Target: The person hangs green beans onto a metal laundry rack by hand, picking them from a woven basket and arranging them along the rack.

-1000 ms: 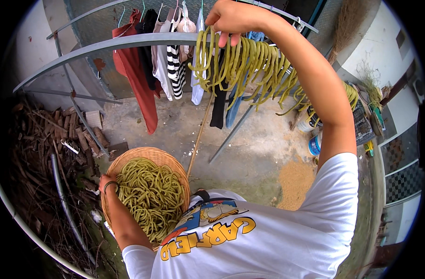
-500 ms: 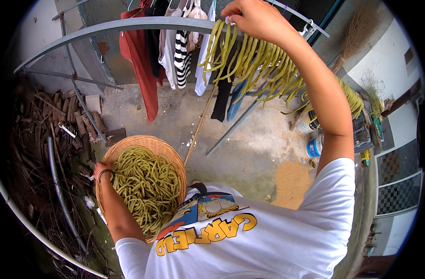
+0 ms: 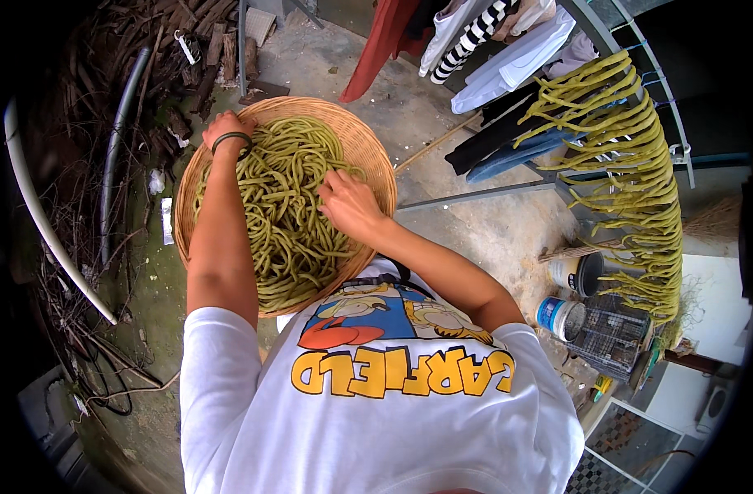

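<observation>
A round wicker basket (image 3: 375, 152) is held out in front of my body, filled with a tangled heap of green long beans (image 3: 290, 193). My left hand (image 3: 228, 132) is closed round its far-left rim, a dark band on the wrist. On the right side of the heap, my right hand (image 3: 349, 202) has its fingers curled down onto some beans; the fingertips are partly hidden. More long beans (image 3: 627, 181) hang side by side over a curved-looking metal rail at the right.
Clothes (image 3: 508, 74) hang beyond the basket. A grey metal brace (image 3: 475, 198) slants across the concrete floor. Paint buckets (image 3: 561, 317) and a wire cage (image 3: 607, 333) stand at the right. Stacked firewood (image 3: 203, 62) and pipes (image 3: 121, 152) lie at the left.
My right hand has come down from the hanging beans on the rail into the basket. The view has turned, so the rail now sits farther right. My left hand keeps the basket's rim.
</observation>
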`<state>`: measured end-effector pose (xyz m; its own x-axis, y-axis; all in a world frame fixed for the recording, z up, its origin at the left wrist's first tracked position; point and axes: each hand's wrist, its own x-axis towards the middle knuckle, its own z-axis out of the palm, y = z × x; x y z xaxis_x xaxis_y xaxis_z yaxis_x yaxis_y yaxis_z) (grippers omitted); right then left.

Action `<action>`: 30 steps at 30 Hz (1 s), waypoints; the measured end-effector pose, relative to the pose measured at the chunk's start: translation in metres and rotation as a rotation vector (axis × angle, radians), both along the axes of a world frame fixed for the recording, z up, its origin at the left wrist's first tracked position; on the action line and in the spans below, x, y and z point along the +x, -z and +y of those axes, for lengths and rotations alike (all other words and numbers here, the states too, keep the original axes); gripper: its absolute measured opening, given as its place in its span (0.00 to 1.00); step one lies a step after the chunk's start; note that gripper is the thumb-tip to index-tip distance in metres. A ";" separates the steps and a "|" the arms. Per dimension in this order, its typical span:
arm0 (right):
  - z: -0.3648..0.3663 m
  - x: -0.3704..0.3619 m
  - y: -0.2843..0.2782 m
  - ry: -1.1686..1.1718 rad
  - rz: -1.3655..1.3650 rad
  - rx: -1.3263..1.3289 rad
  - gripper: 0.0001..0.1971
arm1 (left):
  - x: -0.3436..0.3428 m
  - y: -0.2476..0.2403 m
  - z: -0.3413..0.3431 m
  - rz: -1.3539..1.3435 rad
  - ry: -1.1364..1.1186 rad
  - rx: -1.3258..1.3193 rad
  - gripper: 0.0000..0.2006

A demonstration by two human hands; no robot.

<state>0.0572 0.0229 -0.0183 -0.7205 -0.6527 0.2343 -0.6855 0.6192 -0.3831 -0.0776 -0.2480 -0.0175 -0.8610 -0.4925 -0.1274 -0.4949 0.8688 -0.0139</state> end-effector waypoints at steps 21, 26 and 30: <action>0.078 -0.019 -0.191 -0.045 -0.656 -0.824 0.09 | -0.006 0.003 0.004 0.003 0.064 0.027 0.30; 0.123 -0.008 -0.287 0.052 0.016 -0.549 0.08 | -0.007 0.005 0.002 -0.061 0.072 0.018 0.30; 0.172 -0.011 -0.360 0.124 0.330 -0.370 0.06 | -0.004 0.005 -0.006 -0.061 0.074 0.037 0.29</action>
